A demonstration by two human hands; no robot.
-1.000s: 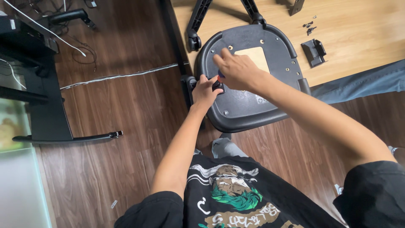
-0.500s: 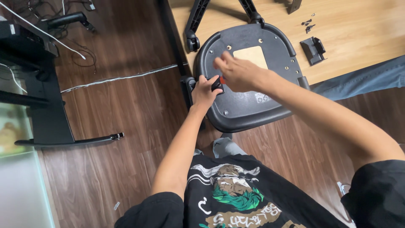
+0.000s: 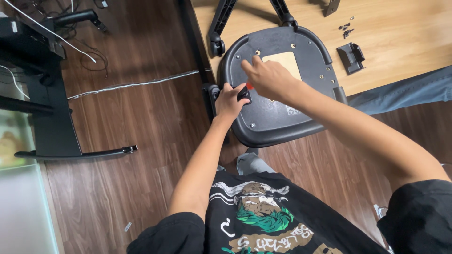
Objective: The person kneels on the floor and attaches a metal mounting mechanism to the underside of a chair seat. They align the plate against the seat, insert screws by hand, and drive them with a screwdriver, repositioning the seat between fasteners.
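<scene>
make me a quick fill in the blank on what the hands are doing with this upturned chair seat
1. The black chair seat lies underside up, partly on a light ____ board.
2. The left hand grips a small black part at the seat's ____ edge.
3. The right hand rests on the seat beside a ____ wooden patch in its middle.
4. A loose black bracket lies on the board to the ____ of the seat.

Missing words: wooden; left; tan; right

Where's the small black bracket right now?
In the head view, the small black bracket lies on the light wooden board, upper right, just right of the upturned black chair seat and below a few loose screws, clear of both hands.
</scene>
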